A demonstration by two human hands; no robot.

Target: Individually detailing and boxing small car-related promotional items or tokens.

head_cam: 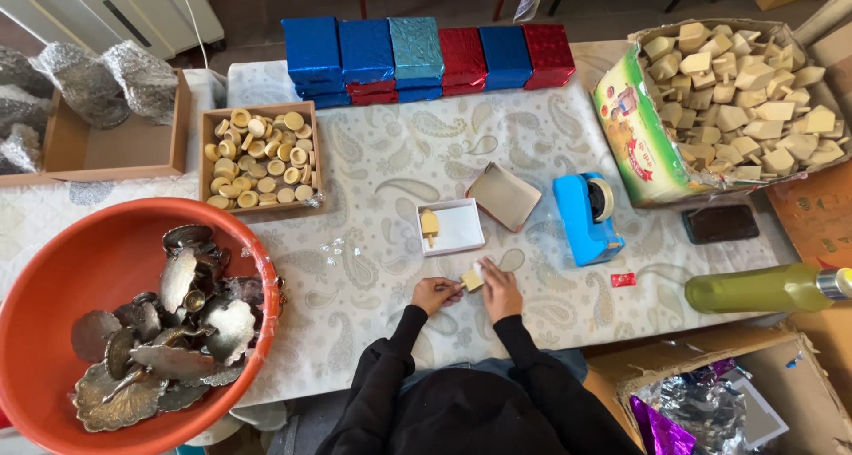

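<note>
Both hands met at a small tan block [472, 279] on the patterned tablecloth [373, 162]. The left hand [435, 292] gripped a thin stick; the right hand [500, 288] pressed the block.

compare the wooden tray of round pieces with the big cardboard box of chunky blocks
The wooden tray is shallow, plain brown, and sits left of centre; the cardboard box is deeper, has green printed sides, and sits at the right edge. The tray holds small round discs; the box holds bigger, angular blocks. Both loads are pale yellowish.

Glossy foil-wrapped boxes [426, 60] in blue and red; smooth orange plastic basin [53, 313] of dull tarnished metal dishes [169, 331]; matt pale blocks [745, 100] in cardboard; patterned cloth over the bench [373, 269].
</note>
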